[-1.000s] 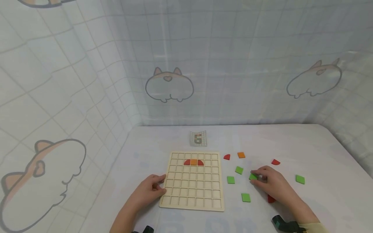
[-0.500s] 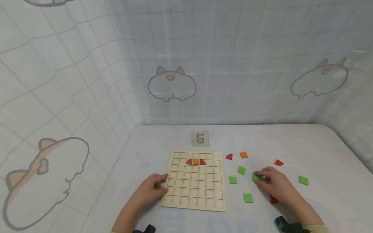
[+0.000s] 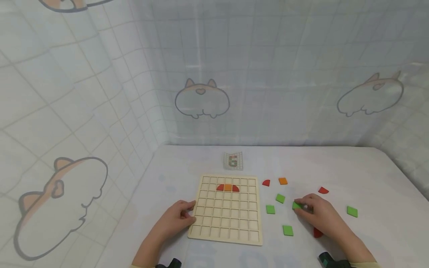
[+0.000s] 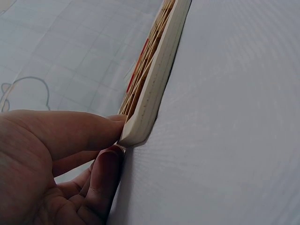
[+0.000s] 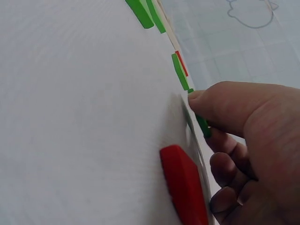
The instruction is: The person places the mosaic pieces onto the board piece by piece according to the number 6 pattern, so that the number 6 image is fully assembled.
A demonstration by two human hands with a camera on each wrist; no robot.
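Note:
In the head view, a wooden grid board [image 3: 231, 214] lies in front of me. Two red quarter-round tiles flank an orange square tile [image 3: 228, 187] in one of its upper rows. My left hand [image 3: 175, 217] holds the board's left edge, thumb and forefinger at the rim; in the left wrist view the thumb [image 4: 79, 129] meets the board's corner. To the right of the board, my right hand [image 3: 316, 211] pinches a green square tile [image 3: 296, 206] between thumb and forefinger. The right wrist view shows that tile's edge [image 5: 202, 125], mostly covered by the thumb.
Loose green squares, such as one near the front [image 3: 288, 230], lie around the right hand. A red quarter-round [image 3: 317, 233] is partly under the right wrist. An orange square [image 3: 283, 181] and more red pieces lie farther back. A small pattern card [image 3: 233, 161] sits behind the board.
The head view has shifted slightly, so the scene appears a little farther right. Both hands keep their places relative to the board and tiles.

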